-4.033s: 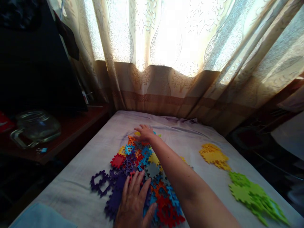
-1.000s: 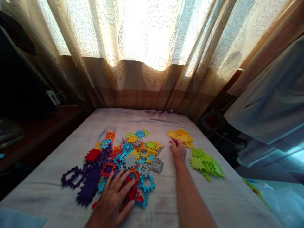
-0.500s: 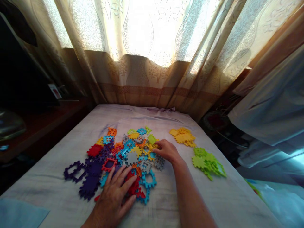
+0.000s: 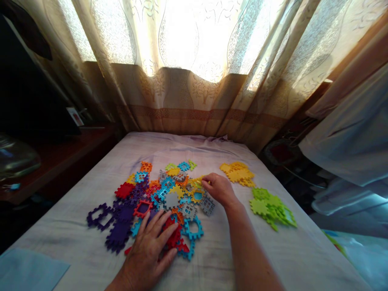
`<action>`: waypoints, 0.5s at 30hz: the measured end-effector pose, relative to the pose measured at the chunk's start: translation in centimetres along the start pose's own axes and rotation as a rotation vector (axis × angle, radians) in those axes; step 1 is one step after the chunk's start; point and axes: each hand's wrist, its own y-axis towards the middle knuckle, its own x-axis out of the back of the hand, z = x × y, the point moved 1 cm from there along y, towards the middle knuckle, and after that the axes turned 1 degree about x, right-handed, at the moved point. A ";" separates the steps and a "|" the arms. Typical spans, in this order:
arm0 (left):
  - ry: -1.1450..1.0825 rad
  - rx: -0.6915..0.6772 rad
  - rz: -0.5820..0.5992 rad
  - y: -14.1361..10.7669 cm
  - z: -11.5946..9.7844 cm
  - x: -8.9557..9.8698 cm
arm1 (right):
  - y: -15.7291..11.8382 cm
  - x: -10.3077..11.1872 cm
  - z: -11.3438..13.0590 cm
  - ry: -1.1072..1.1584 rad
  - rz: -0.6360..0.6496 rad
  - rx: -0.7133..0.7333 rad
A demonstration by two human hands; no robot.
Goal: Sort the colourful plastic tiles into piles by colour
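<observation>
A pile of toothed, interlocking plastic building pieces lies on the sheet-covered surface. My left hand [image 4: 148, 246] rests on its near side, fingers spread flat over red pieces [image 4: 173, 234] and purple ones, gripping nothing. At the pile's right edge, my right hand [image 4: 218, 188] pinches with thumb and forefinger at a yellow-green interlocking piece [image 4: 199, 180], mostly covered by the fingers. Below that hand is a grey window-frame piece [image 4: 207, 205]. Dark purple pieces [image 4: 118, 234] spread along the left, and a blue ring piece [image 4: 193, 228] sits near the front.
A stack of yellow-orange pieces [image 4: 239, 173] and a heap of lime green pieces [image 4: 271, 206] lie apart on the right. A pale blue sheet [image 4: 30, 268] is at the front left corner. Curtains [image 4: 194, 101] hang behind; a dark wooden shelf [image 4: 91, 141] borders the left.
The lime green square on the pile's right side no longer shows in its place, and my right fingers have closed there and drawn slightly right. My left hand stays put; the view has shifted slightly.
</observation>
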 end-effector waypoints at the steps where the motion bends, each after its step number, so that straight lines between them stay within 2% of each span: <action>1: -0.003 0.002 0.002 0.0 0.0 0.0 | 0.0 0.2 -0.3 0.054 -0.022 -0.001; 5: -0.012 0.000 -0.016 0.1 0.0 0.1 | 0.1 0.3 -2.6 0.323 -0.115 -0.072; 7: -0.013 -0.011 -0.042 0.2 0.0 0.2 | 0.3 -0.3 -4.3 0.425 -0.213 -0.147; 12: 0.017 -0.051 -0.091 0.3 0.3 0.0 | 0.3 -2.4 -9.0 0.618 -0.549 -0.519; 15: 0.031 -0.067 -0.096 0.3 0.4 -0.2 | 0.3 -3.3 -11.3 0.681 -0.650 -0.652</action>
